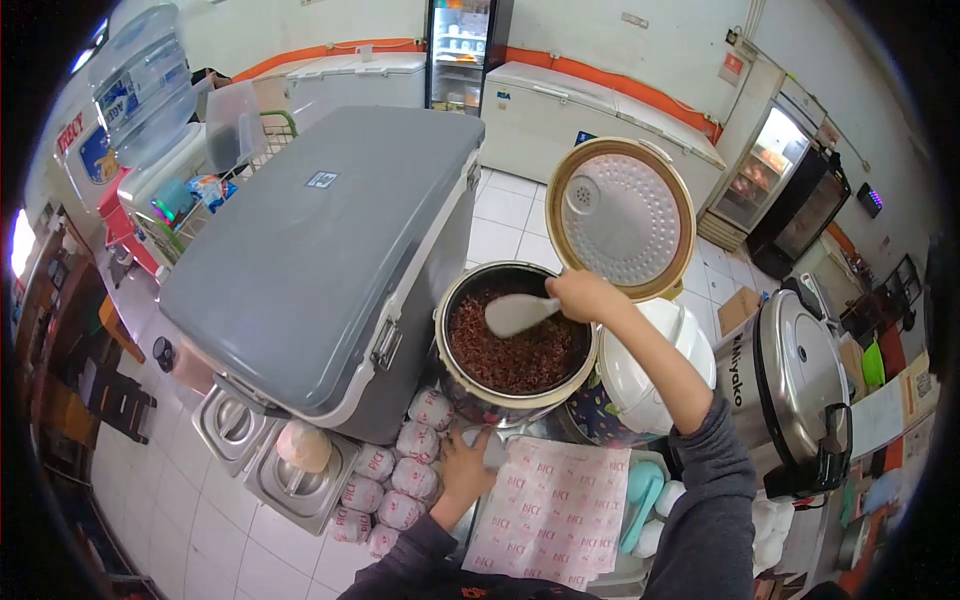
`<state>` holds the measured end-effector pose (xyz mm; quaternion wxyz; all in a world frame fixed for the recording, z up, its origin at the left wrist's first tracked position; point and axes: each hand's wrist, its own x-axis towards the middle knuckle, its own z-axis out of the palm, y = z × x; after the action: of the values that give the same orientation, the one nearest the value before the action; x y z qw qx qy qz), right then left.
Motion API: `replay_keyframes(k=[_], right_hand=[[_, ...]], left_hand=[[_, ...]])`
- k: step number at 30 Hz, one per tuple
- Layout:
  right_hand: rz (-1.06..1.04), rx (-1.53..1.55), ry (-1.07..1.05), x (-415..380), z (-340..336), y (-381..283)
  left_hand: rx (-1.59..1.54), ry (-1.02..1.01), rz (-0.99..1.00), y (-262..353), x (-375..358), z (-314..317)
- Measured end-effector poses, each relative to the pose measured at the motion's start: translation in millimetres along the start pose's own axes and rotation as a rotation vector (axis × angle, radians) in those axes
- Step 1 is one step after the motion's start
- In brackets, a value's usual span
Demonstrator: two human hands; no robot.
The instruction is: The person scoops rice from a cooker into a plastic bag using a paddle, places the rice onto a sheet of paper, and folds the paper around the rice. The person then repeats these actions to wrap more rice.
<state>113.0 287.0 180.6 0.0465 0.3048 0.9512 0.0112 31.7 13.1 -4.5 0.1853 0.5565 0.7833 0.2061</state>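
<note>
My right hand point(584, 296) is closed around the handle of a white rice paddle point(515, 315). The paddle's blade is over the dark reddish cooked rice point(515, 350) inside an open rice cooker point(450, 375). The cooker's lid point(625, 215) stands raised behind my hand. My left hand point(466, 465) is low in front of the cooker, fingers spread, beside a pale white item point(492, 447) whose shape I cannot make out. Just left of it lie several paper-wrapped bundles point(410, 478). A stack of printed wrapping paper point(550, 505) lies to its right.
A large grey cooler box point(330, 220) fills the left side. Lidded steel pans point(295, 480) sit before it, with a wrapped pinkish item point(304, 447) on top. To the right are a second, white-lidded cooker point(650, 350), a Miyako cooker point(790, 380) and a turquoise utensil point(642, 505).
</note>
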Motion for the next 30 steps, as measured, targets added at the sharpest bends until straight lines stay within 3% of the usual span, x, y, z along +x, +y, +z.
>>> replay_keyframes(k=[6, 9, 12, 13, 16, 20, 24, 30], right_hand=[[-0.178, -0.490, 0.110, 20, -4, 21], [-0.276, -0.555, 0.102, 21, 10, 11], [-0.401, -0.460, 0.058, 24, 16, 20], [-0.408, -0.395, 0.037, 25, 19, 24], [-0.439, -0.237, -0.014, 29, 19, 30], [-0.415, -0.223, -0.137, 37, 18, 22], [-0.410, -0.026, -0.167, 41, 33, 21], [-0.441, -0.046, -0.355, 58, 61, -6]], left_hand=[[0.022, -0.075, -0.046, 5, 8, 3], [-0.260, -0.159, -0.110, 2, 8, -5], [-1.109, 0.069, -0.061, -9, 0, 3], [-1.593, 0.031, -0.228, -7, -2, 4], [-2.133, -0.305, -0.651, -18, -6, -6], [-2.246, -0.301, -0.518, -18, -3, 7], [-2.154, -0.212, -0.617, -21, 1, 6], [-2.166, -0.095, -0.696, -18, 2, 15]])
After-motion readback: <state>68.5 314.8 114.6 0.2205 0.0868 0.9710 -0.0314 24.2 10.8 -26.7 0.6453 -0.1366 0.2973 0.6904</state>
